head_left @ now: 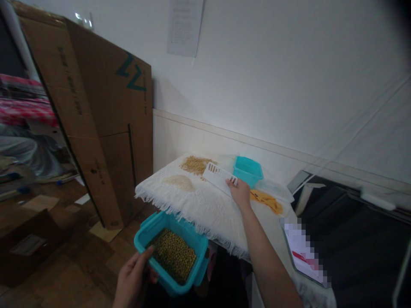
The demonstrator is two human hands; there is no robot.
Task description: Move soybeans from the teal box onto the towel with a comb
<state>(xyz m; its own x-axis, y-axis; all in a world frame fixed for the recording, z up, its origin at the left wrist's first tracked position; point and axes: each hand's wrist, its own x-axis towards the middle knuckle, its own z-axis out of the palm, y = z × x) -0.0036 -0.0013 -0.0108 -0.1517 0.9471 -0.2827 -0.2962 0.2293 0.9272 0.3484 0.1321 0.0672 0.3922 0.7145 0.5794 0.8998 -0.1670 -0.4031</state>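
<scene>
My left hand (133,273) grips the near rim of a teal plastic container (171,256) filled with green beans, held below the front edge of the table. My right hand (239,191) reaches over the white fringed cloth (199,205) and holds a white slotted plastic scraper (218,176) by its near end. The scraper's far end lies beside a pile of yellow-brown beans (195,164). A smaller pale pile of grain (180,181) sits on the cloth to the left.
A second teal container (248,170) stands at the back of the table, with a clear lid (275,189) and yellow material (267,200) beside it. Large cardboard boxes (105,115) lean against the wall on the left. Papers (302,250) lie at right.
</scene>
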